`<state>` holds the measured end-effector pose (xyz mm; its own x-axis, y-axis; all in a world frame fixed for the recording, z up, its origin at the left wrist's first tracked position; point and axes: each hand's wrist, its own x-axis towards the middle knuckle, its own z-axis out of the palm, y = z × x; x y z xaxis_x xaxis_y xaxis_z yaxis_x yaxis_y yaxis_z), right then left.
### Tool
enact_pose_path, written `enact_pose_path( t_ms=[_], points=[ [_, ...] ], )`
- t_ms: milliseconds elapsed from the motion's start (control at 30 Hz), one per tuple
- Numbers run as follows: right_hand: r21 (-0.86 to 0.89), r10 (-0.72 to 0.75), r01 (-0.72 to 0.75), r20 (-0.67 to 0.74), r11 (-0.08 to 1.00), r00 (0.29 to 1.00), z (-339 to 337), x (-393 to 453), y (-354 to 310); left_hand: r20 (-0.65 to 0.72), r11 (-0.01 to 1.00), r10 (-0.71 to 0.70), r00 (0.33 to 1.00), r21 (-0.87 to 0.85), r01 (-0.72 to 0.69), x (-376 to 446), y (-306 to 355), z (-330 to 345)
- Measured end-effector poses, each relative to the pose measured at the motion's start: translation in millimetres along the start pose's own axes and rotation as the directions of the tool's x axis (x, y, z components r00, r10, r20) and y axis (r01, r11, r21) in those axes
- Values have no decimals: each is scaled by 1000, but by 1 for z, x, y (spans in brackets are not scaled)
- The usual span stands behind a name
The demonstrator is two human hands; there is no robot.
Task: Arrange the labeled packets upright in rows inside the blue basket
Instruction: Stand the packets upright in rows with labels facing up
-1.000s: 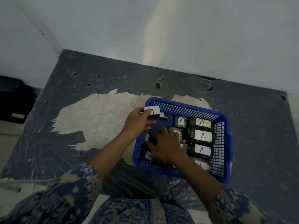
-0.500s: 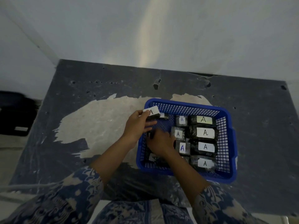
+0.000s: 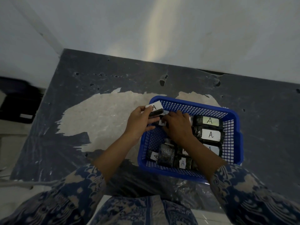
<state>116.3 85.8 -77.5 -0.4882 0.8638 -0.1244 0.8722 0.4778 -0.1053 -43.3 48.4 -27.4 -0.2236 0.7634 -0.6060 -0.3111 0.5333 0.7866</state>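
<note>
A blue mesh basket (image 3: 233,127) sits on the table and holds several dark packets with white "A" labels. My left hand (image 3: 139,122) is shut on one labeled packet (image 3: 155,109) at the basket's far left corner, just above the rim. My right hand (image 3: 177,125) reaches into the far left part of the basket, its fingers on a small packet (image 3: 162,122) next to the held one; whether it grips it is unclear. Packets (image 3: 210,121) (image 3: 210,135) lie in a column along the right side. More packets (image 3: 182,163) (image 3: 165,154) stand at the near left.
The table (image 3: 97,82) is dark grey with a large pale worn patch (image 3: 100,120) left of the basket. A white wall runs behind it. A dark object (image 3: 17,103) sits beyond the table's left edge. Clear plastic film lies on the near edge.
My right hand has moved from the basket's middle up to its far left corner, next to my left hand. The near-left packets it covered are now visible. My left hand still holds its packet.
</note>
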Motion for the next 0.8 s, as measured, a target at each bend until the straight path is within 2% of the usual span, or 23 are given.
enact_pose_path(
  t_ms=[200,367,433,533,600,700,800],
  points=[
    [17,35,-35,-2,999,999,2,6,-3,-4,1000,-13,1000,-9,13,1,0,-1],
    [116,81,-78,-19,990,997,-7,-3,2,12,1000,-10,1000,-4,10,2,1,-1],
    [128,11,-11,-2,992,1000,-15,-15,3,7,1000,-1,1000,13,1,3,0,-1],
    [137,-192,171,152,976,970,-25,-36,-11,5,999,19,1000,28,-19,2,-1,-1],
    [52,-277,273,272,961,922,-23,-44,-26,13,999,35,999,31,-36,1,-1,-1],
    [-57,-302,353,405,934,863,-17,-47,-45,23,998,51,998,39,-52,0,-1,0],
    [-99,-276,354,449,930,850,-13,-46,-54,36,997,61,997,47,-63,-1,-1,-1]
  ],
)
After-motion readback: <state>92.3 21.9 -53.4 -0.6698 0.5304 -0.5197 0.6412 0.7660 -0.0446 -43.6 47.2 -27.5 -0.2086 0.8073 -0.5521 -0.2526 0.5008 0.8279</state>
